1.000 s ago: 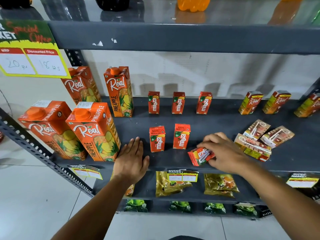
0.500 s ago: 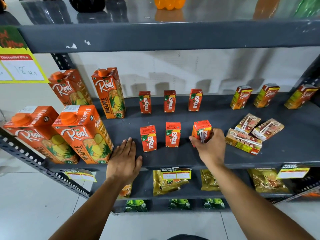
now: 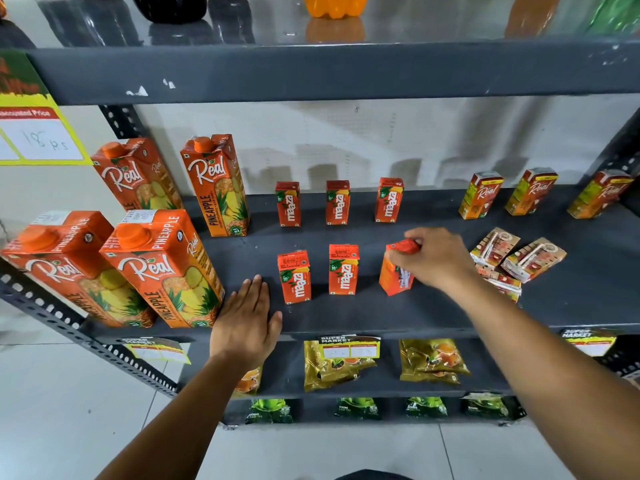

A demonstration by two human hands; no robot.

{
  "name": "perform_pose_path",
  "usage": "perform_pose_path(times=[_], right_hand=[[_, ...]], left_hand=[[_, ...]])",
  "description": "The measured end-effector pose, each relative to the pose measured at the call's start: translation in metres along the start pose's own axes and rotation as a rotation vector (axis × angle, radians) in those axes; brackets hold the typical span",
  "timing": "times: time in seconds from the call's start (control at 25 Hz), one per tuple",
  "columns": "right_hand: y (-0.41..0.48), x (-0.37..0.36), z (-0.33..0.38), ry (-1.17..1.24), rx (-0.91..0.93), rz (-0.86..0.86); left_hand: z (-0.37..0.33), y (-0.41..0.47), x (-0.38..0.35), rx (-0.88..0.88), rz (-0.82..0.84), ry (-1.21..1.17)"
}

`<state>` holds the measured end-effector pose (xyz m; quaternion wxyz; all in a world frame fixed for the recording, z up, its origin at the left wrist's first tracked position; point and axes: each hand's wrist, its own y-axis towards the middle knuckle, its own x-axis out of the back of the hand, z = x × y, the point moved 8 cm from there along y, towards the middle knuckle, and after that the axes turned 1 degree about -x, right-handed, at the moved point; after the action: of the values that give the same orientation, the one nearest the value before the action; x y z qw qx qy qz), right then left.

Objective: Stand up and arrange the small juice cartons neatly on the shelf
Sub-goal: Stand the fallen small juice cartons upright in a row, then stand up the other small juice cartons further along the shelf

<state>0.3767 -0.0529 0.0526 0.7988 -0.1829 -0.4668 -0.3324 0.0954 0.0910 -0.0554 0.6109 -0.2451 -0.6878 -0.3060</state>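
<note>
1. Small juice carton (image 3: 396, 273), a red Maaza pack, stood third in the front row of the shelf (image 3: 398, 317), leaning a little, with the right hand (image 3: 438, 259) clamped on its top edge from the right
2. The left hand (image 3: 247, 322) lay flat and open on the shelf's front lip, holding nothing, just left of the first front-row carton (image 3: 294, 277)
3. The step in hand looked like setting this third carton upright in line with its two neighbours; its printed face seemed turned away from the front
4. The next move probably called for squaring it flat on its base, label forward, spaced like the middle carton (image 3: 343, 270), then letting go
5. Behind stood three more Maaza cartons (image 3: 337, 202) in a tidy back row
6. To the right, several small Real cartons (image 3: 512, 258) lay flat in a loose heap, straws up, close to the right wrist; they likely wait their turn and could be knocked by the arm
7. Three upright small Real cartons (image 3: 531, 192) lined the back right; big pineapple cartons (image 3: 162, 268) filled the left
</note>
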Motion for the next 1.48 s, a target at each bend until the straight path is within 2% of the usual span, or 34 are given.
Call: perform_pose_path(times=[0.2, 0.28, 0.36, 0.44, 0.52, 0.6, 0.76, 0.84, 0.92, 1.04, 1.16, 1.32, 1.48], right_hand=[[-0.004, -0.006, 0.048, -0.445, 0.503, 0.42], [-0.006, -0.009, 0.055, -0.627, 0.631, 0.408], [-0.008, -0.011, 0.065, -0.82, 0.811, 0.308], [-0.011, -0.015, 0.064, -0.932, 0.89, 0.242], [-0.014, -0.016, 0.056, -0.924, 0.854, 0.284], [-0.017, -0.002, 0.048, -0.747, 0.733, 0.326], [0.019, 0.049, -0.014, -0.561, 0.45, 0.22], [0.032, 0.057, -0.055, -0.49, 0.317, 0.331], [0.033, 0.051, -0.088, -0.488, 0.248, 0.469], [0.038, 0.04, -0.129, -0.551, 0.266, 0.576], [0.052, 0.064, -0.167, -0.478, 0.298, 0.521], [0.062, 0.09, -0.198, -0.514, 0.412, 0.439], [0.063, 0.078, -0.209, -0.48, 0.464, 0.469]], left_hand=[[0.0, 0.001, -0.001, 0.0, 0.016, 0.013], [0.001, 0.002, 0.0, 0.001, -0.006, 0.019], [0.002, 0.002, 0.0, 0.004, -0.017, 0.017], [0.001, 0.001, -0.002, -0.005, -0.019, 0.015], [0.002, 0.001, -0.004, -0.007, -0.011, 0.015], [0.002, 0.002, -0.003, -0.024, -0.034, 0.012], [-0.016, -0.03, 0.007, -0.069, -0.169, -0.12], [-0.056, -0.065, 0.009, -0.194, -0.209, -0.177], [-0.124, -0.075, 0.006, -0.363, -0.191, -0.199], [-0.233, -0.04, 0.005, -0.392, -0.201, -0.226], [-0.302, 0.015, 0.004, -0.286, -0.199, -0.138], [-0.309, 0.047, -0.021, -0.065, -0.047, -0.061], [-0.308, 0.047, -0.027, -0.035, -0.022, -0.05]])
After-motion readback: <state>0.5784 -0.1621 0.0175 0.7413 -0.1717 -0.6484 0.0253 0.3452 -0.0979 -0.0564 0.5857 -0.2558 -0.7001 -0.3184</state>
